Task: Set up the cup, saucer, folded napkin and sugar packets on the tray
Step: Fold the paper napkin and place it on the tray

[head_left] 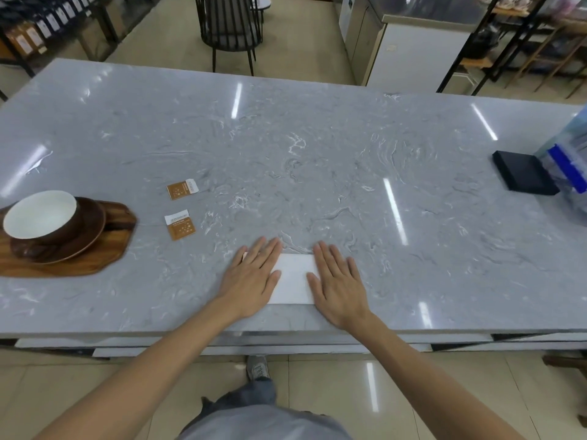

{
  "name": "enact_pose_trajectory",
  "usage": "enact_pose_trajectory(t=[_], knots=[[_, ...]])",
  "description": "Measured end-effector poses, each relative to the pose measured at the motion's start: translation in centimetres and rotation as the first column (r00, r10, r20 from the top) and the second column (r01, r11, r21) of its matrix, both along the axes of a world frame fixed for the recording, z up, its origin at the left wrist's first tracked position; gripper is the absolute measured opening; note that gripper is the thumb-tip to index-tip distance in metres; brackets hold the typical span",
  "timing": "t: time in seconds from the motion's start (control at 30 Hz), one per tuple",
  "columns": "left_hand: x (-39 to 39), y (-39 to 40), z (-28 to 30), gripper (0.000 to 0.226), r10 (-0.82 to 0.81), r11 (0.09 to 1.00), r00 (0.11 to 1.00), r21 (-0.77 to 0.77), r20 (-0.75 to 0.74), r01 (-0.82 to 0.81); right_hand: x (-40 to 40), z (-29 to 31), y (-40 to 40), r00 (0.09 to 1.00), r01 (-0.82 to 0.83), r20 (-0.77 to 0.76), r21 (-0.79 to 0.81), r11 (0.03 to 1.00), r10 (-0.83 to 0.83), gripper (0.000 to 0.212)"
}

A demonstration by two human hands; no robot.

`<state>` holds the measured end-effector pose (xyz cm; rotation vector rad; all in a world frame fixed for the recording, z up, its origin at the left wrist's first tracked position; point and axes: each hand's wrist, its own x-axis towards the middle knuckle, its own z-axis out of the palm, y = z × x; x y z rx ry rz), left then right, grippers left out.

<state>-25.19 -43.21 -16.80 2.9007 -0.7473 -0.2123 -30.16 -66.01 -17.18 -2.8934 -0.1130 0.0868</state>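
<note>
grey marble table (pixel 317 147) | black chair (pixel 228 30) | beige tiled floor (pixel 413 392)

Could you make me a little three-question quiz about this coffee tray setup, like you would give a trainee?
1. True or false: both sugar packets already lie on the wooden tray.
2. What stands on the saucer? A) a glass B) the cup C) a spoon
3. Fill in: the left hand and the right hand press flat on the white ____.

Key:
1. False: both packets, the second nearer the person, lie on the grey counter, right of the tray.
2. B
3. napkin
</note>
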Motion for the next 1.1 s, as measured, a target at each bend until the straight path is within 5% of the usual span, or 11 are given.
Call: enact_pose_trajectory(t=[0.27, 0.43, 0.67, 0.8, 0.9, 1.0, 1.1], knots=[[-1.7, 1.5, 0.6, 0.062, -0.086, 0.996, 0.994, -0.004, -0.065, 0.086, 3.7, 0.8, -2.1, 0.972, -0.232, -0.062, -0.082, 0.969, 0.227, 0.059], [-4.6, 0.9, 1.7, 0.064, -0.011, 1.000, 0.996, -0.008, -0.092, 0.010, 10.5, 2.5, -3.7, 0.864, -0.501, -0.145, -0.165, 0.850, 0.481, 0.054], [-6.9, -1.1, 2.3, 0.042, 0.058, 0.989, 0.985, -0.142, 0.161, -0.035, 16.3, 3.6, -3.5, 0.709, -0.703, -0.217, -0.291, 0.649, 0.671, 0.054], [-4.2, -0.4, 2.8, 0.030, -0.054, 0.955, 0.971, -0.273, 0.232, 0.118, 14.6, 3.6, -5.0, 0.832, -0.554, -0.140, -0.267, 0.789, 0.537, 0.058], [-0.3, -0.4, 3.7, 0.022, -0.061, 0.906, 0.981, -0.402, 0.185, 0.133, 11.9, 3.3, -5.7, 0.989, -0.145, -0.003, -0.043, 0.989, 0.145, 0.063], [5.0, -1.8, 4.5, 0.026, -0.047, 0.882, 0.997, -0.466, 0.067, 0.073, 9.7, 3.0, -5.6, 0.986, 0.153, 0.039, 0.162, 0.975, -0.162, 0.049], [10.6, -4.5, 5.1, 0.041, -0.123, 0.926, 0.984, -0.372, -0.130, 0.067, 9.1, 3.4, -5.2, 0.951, 0.309, -0.121, 0.316, 0.897, -0.285, 0.043]])
